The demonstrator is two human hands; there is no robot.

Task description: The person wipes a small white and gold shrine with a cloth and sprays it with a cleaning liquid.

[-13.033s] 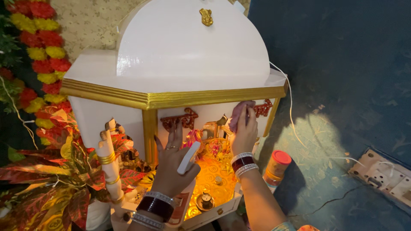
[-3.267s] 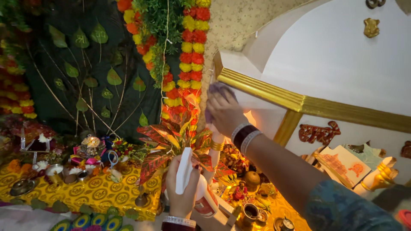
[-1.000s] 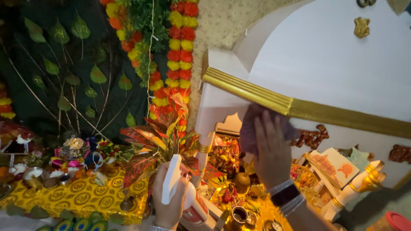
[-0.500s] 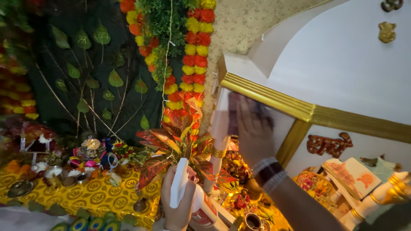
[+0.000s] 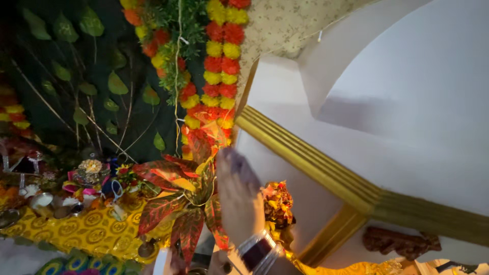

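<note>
My right hand lies flat against the white side wall of a small shrine, just under its gold trim. It presses a purplish cloth to the wall. Silver and dark bangles ring that wrist. At the bottom edge, only the top of a white spray bottle shows. A sliver of my left hand is wrapped around the bottle, and the rest of the hand is cut off by the frame.
Red and green croton leaves stand left of my right hand. A marigold garland hangs above. A yellow patterned cloth at the left carries small idols, lamps and bowls. Flowers sit inside the shrine opening.
The view has tilted and moved closer to the shrine wall. My right hand has slid the cloth left and down along the wall. The bottle has sunk to the frame's bottom edge.
</note>
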